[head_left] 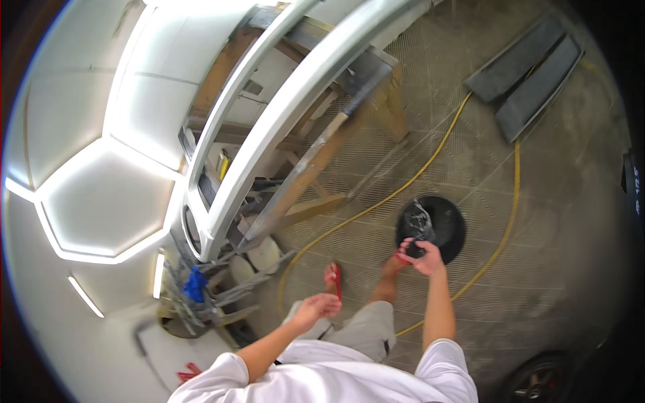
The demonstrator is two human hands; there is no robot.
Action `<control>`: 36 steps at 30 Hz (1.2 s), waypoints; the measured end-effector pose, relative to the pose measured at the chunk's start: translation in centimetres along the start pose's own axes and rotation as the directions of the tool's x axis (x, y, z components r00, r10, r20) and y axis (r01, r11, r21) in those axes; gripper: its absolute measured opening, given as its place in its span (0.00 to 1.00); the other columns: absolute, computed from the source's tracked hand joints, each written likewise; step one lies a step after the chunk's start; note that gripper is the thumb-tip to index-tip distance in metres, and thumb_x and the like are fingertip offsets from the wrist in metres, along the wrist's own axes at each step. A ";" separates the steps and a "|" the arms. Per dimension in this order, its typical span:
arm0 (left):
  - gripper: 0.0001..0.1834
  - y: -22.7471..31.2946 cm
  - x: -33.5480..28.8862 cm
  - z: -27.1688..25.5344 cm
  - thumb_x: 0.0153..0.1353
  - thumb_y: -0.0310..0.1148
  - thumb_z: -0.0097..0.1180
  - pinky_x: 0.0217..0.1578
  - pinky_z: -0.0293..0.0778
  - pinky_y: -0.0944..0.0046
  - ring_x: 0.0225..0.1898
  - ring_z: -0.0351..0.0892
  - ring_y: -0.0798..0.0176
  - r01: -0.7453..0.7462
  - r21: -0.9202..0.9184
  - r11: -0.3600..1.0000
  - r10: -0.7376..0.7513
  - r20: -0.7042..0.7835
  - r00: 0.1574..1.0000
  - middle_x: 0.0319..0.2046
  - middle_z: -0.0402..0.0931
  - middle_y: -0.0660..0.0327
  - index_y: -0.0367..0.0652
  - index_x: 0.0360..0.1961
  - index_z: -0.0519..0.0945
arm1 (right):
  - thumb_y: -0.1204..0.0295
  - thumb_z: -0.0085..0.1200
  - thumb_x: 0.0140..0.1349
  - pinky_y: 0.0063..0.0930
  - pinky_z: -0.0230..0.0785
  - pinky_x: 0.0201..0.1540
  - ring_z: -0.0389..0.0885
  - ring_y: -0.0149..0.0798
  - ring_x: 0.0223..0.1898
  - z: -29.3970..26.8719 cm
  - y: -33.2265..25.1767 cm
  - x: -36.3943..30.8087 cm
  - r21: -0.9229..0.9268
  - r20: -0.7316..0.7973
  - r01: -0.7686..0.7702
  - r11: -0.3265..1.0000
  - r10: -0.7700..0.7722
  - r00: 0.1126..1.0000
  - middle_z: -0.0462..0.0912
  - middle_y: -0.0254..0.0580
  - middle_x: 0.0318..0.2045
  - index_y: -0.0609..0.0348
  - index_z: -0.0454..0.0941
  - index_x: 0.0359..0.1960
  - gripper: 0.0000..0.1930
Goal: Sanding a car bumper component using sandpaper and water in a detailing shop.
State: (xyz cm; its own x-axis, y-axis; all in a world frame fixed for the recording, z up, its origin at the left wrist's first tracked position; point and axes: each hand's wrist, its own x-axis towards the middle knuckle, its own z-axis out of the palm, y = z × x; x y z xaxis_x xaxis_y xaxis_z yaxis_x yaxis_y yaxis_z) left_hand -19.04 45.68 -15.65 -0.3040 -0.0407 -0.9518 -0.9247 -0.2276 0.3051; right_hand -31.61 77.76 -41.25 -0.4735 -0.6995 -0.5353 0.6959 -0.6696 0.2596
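Over the black bucket (455, 236) on the floor, my right hand (428, 260) grips a small black thing (415, 249), perhaps a sponge or pad. Its kind is too small to make out. A clear, glinting streak (419, 216), like splashing water, shows against the dark bucket beyond my fingers. My left hand (318, 308) hangs in front of my shorts, fingers loosely bent. It is slightly blurred, and I see nothing in it.
A long white curved frame (285, 111) lies across a wooden stand (396, 101) at upper left. A yellow hose (440, 146) loops over the floor around the bucket. Two dark ramps (539, 94) lie far right; a wheel (534, 384) shows at lower right.
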 end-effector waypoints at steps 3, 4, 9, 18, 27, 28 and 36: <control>0.19 3.5 1.0 3.1 0.76 0.40 0.48 0.62 0.75 0.49 0.56 0.81 0.51 0.054 -0.343 0.938 -0.033 0.066 0.997 0.52 0.82 0.49 0.35 0.56 0.77 | 0.73 0.50 0.68 0.56 0.77 0.61 0.82 0.60 0.56 12.7 1.9 -3.1 -0.381 -0.112 0.149 0.912 -0.205 0.972 0.83 0.63 0.51 0.74 0.77 0.54 0.18; 0.20 4.9 1.7 3.9 0.76 0.41 0.48 0.63 0.74 0.49 0.58 0.80 0.51 0.028 -0.398 0.917 0.017 0.110 0.994 0.54 0.81 0.49 0.35 0.56 0.77 | 0.74 0.50 0.68 0.55 0.77 0.62 0.82 0.60 0.56 16.2 3.3 -3.5 -0.420 -0.096 0.222 0.880 -0.286 0.953 0.83 0.64 0.52 0.75 0.77 0.54 0.17; 0.17 13.5 2.3 7.0 0.74 0.41 0.48 0.64 0.72 0.52 0.56 0.80 0.54 0.010 -0.672 0.741 0.258 0.298 0.919 0.53 0.81 0.53 0.40 0.50 0.78 | 0.75 0.49 0.73 0.49 0.80 0.60 0.82 0.54 0.57 33.5 12.1 -4.4 -0.593 -0.125 0.333 0.733 -0.493 0.861 0.81 0.59 0.55 0.73 0.75 0.57 0.16; 0.16 27.4 -1.6 -2.0 0.74 0.38 0.52 0.51 0.81 0.55 0.48 0.84 0.52 -0.117 -0.898 0.424 0.665 0.221 0.714 0.46 0.83 0.50 0.33 0.50 0.79 | 0.59 0.53 0.76 0.27 0.78 0.51 0.85 0.35 0.49 52.2 23.2 0.2 -0.954 0.289 0.207 -0.216 -0.478 0.830 0.85 0.47 0.47 0.69 0.81 0.54 0.21; 0.31 28.2 0.6 -3.2 0.68 0.44 0.58 0.75 0.45 0.36 0.77 0.56 0.50 -0.397 0.913 -0.097 0.993 0.113 0.017 0.77 0.57 0.54 0.53 0.71 0.71 | 0.56 0.46 0.79 0.33 0.78 0.56 0.84 0.39 0.50 52.4 17.5 6.4 -0.873 0.345 0.461 -0.156 -0.867 0.359 0.84 0.47 0.50 0.71 0.78 0.56 0.25; 0.31 27.6 0.3 -4.0 0.68 0.44 0.58 0.75 0.45 0.36 0.77 0.56 0.50 -0.399 0.913 -0.087 0.994 0.106 0.026 0.77 0.57 0.54 0.53 0.71 0.71 | 0.56 0.46 0.79 0.33 0.78 0.56 0.84 0.39 0.50 51.8 17.3 7.0 -0.879 0.341 0.452 -0.154 -0.866 0.367 0.84 0.47 0.50 0.71 0.78 0.56 0.25; 0.37 20.6 -3.8 -12.6 0.68 0.43 0.56 0.75 0.42 0.34 0.79 0.49 0.43 -0.186 0.961 0.207 0.970 -0.177 0.166 0.77 0.53 0.47 0.45 0.75 0.63 | 0.85 0.59 0.50 0.48 0.67 0.68 0.75 0.62 0.63 46.4 23.5 12.2 -0.382 0.825 0.389 -0.838 -0.120 0.553 0.78 0.57 0.57 0.64 0.74 0.61 0.31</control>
State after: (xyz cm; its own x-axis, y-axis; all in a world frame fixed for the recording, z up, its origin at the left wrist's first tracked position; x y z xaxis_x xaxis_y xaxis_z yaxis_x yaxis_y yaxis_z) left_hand -34.04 28.89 -6.12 -0.9071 -0.3995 0.1329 -0.3546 0.8951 0.2702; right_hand -46.12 41.90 -4.39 -0.7905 -0.5122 0.3358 -0.5608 0.3850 -0.7330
